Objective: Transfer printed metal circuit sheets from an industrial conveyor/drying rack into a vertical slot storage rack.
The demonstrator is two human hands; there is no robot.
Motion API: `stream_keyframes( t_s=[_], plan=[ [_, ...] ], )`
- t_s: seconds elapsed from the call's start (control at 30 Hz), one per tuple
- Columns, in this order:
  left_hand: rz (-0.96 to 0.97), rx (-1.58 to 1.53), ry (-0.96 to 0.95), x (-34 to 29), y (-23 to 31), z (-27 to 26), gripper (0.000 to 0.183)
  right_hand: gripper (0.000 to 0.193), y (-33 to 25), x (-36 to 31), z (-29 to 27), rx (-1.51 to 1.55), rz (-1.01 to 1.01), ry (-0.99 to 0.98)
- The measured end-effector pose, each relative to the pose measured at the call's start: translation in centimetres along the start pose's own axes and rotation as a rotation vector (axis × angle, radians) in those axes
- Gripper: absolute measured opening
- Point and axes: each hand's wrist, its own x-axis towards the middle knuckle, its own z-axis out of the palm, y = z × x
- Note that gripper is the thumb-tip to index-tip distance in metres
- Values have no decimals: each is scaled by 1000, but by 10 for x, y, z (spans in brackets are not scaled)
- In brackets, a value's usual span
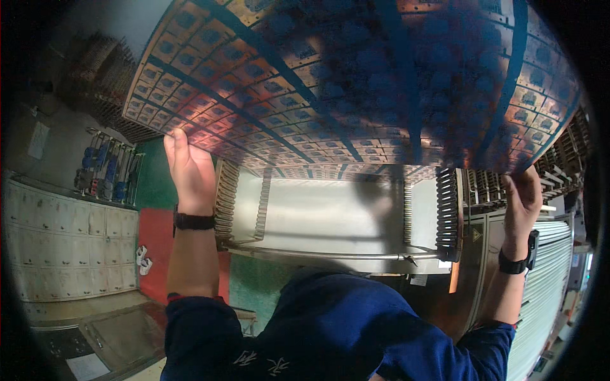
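left hand [191, 173] and right hand [523, 202] pinch the panel's [352, 86] edge above an open rack [448, 216].

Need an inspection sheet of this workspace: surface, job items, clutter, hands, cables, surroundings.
Surface: pale smooth surface framed by a metal rack with ribbed uprights.
Job items: large thin copper-coloured panel with dark blue stripes and a repeating grid pattern, raised, tilted.
Clutter: pair of white shoes on the red-and-green floor.
Hands: left hand pinches the panel's lower edge near its left end; right hand grips it near the right end. Black wristband on each wrist.
Cables: nothing seen.
Surroundings: pale metal lockers with small doors at left.
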Motion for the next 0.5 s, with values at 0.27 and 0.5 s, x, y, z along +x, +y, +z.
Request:
stream_keyframes(
  t_s=[0.27,0.5],
  plan=[
    [25,114,43,0,-5,-16,35,22,2,-4,-1,-60,-10,-75],
    [11,5,50,0,-9,-19,31,23,2,-7,17,-88,16,16]
  ],
)
